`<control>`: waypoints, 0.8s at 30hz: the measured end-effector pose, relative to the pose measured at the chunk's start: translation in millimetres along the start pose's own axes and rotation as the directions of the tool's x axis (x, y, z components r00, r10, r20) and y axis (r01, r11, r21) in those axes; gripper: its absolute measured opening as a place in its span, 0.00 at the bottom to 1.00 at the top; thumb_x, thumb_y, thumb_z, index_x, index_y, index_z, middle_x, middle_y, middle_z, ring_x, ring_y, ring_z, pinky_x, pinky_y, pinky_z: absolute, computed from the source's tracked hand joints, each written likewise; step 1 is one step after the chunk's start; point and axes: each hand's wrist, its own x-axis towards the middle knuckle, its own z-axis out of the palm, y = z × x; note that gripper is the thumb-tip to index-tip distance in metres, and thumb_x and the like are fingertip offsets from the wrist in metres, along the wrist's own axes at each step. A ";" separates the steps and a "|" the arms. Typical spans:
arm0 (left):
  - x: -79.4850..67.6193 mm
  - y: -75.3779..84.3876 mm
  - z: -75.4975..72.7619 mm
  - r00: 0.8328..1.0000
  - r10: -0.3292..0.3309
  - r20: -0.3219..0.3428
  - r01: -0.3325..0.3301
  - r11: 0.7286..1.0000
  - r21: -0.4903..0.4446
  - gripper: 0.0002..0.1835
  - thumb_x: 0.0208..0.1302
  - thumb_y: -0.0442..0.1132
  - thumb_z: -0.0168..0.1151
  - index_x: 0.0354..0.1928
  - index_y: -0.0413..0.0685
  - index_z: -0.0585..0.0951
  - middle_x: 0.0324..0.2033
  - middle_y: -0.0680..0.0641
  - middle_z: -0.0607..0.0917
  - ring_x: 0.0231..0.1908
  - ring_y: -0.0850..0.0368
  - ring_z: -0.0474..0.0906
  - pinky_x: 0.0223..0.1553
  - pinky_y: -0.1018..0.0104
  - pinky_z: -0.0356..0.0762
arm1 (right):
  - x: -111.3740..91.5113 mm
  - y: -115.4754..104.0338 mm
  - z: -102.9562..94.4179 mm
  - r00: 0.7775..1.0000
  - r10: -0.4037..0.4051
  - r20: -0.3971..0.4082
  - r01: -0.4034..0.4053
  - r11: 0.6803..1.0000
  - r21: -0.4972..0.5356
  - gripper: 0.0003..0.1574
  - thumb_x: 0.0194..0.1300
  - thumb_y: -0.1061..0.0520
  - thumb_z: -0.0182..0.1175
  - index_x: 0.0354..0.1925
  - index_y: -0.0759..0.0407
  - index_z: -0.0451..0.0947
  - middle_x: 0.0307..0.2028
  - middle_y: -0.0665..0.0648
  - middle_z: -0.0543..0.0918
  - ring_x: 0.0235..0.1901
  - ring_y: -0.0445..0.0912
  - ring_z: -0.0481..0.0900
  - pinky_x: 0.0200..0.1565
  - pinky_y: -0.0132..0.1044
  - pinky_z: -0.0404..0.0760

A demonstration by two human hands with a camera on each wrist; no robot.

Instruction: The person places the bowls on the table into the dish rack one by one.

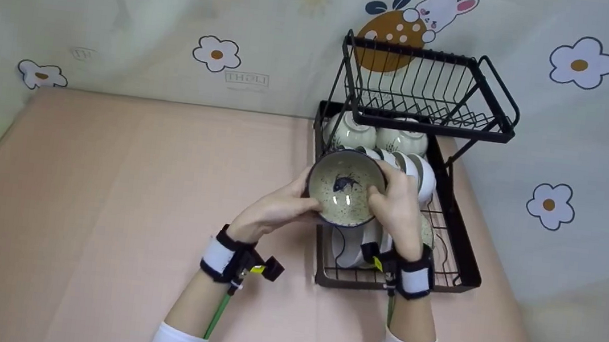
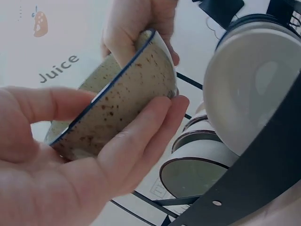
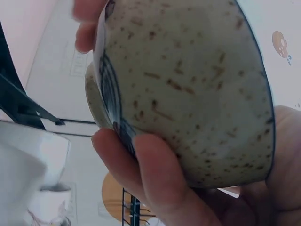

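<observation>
Both hands hold a speckled beige bowl [image 1: 344,184] with a dark blue rim and a dark fish picture inside, tipped toward the head camera. My left hand [image 1: 280,207] grips its left side, thumb at the rim and fingers along the outside, as the left wrist view shows on the bowl's speckled wall [image 2: 122,99]. On the opposite side my right hand [image 1: 397,204] grips it, thumb inside and fingers under the outer wall [image 3: 188,94]. Beneath the bowl stands the lower tier of a black dish rack [image 1: 461,252], partly hidden by the bowl and right hand.
The rack's upper tier [image 1: 419,121] rises behind the bowl. Upturned bowls [image 1: 356,132] sit at the back of the lower tier, with a row of plates or bowls on edge [image 1: 423,179] before them. A white dish [image 1: 350,248] stands near the front. Pink tabletop [image 1: 163,206] stretches left.
</observation>
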 end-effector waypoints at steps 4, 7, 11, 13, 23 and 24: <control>1.1 -2.5 -0.2 1.000 -0.009 0.008 0.008 0.996 0.084 0.48 0.62 0.23 0.52 0.76 0.52 0.37 0.65 0.29 0.58 0.54 0.34 0.72 0.52 0.51 0.75 | 0.9 1.8 -5.7 0.997 -0.013 -0.074 0.013 1.000 -0.012 0.28 0.44 0.76 0.56 0.47 0.69 0.81 0.41 0.69 0.83 0.44 0.63 0.81 0.47 0.52 0.79; 2.3 -6.0 -1.3 1.000 -0.019 -0.011 0.021 0.969 0.247 0.42 0.65 0.29 0.55 0.75 0.46 0.44 0.57 0.32 0.69 0.51 0.37 0.74 0.50 0.54 0.77 | 1.3 4.4 -10.7 0.988 -0.017 -0.154 0.013 1.000 -0.023 0.29 0.43 0.78 0.55 0.47 0.69 0.81 0.42 0.70 0.83 0.43 0.63 0.81 0.47 0.52 0.79; 5.5 -14.9 -0.8 0.998 -0.001 -0.062 0.033 0.853 0.520 0.33 0.68 0.35 0.55 0.71 0.41 0.56 0.47 0.39 0.78 0.46 0.45 0.76 0.46 0.59 0.77 | 1.3 11.5 -18.8 0.967 -0.030 -0.254 0.018 0.999 -0.051 0.29 0.43 0.79 0.53 0.46 0.69 0.81 0.41 0.70 0.83 0.41 0.63 0.82 0.45 0.51 0.81; 7.9 -20.2 2.0 0.997 0.002 -0.083 0.050 0.786 0.617 0.32 0.68 0.37 0.55 0.71 0.39 0.57 0.44 0.40 0.79 0.43 0.46 0.77 0.43 0.58 0.77 | 1.2 16.7 -23.8 0.952 -0.036 -0.303 0.017 0.998 -0.066 0.29 0.44 0.80 0.52 0.47 0.69 0.81 0.40 0.70 0.83 0.40 0.63 0.83 0.44 0.51 0.81; 18.0 -37.8 19.7 0.969 -0.059 -0.242 0.228 0.599 0.767 0.42 0.67 0.38 0.58 0.73 0.32 0.44 0.30 0.41 0.80 0.20 0.57 0.71 0.23 0.66 0.74 | -1.4 41.2 -46.9 0.890 0.045 -0.455 -0.154 0.966 -0.207 0.28 0.49 0.78 0.49 0.48 0.70 0.80 0.40 0.73 0.82 0.39 0.66 0.82 0.42 0.53 0.81; 18.8 -38.7 19.7 0.967 -0.061 -0.246 0.231 0.607 0.760 0.44 0.66 0.38 0.58 0.73 0.32 0.43 0.24 0.45 0.78 0.17 0.59 0.68 0.21 0.67 0.72 | -1.9 42.6 -48.9 0.884 0.070 -0.463 -0.186 0.960 -0.210 0.28 0.49 0.77 0.48 0.48 0.70 0.80 0.40 0.73 0.82 0.39 0.67 0.82 0.42 0.52 0.81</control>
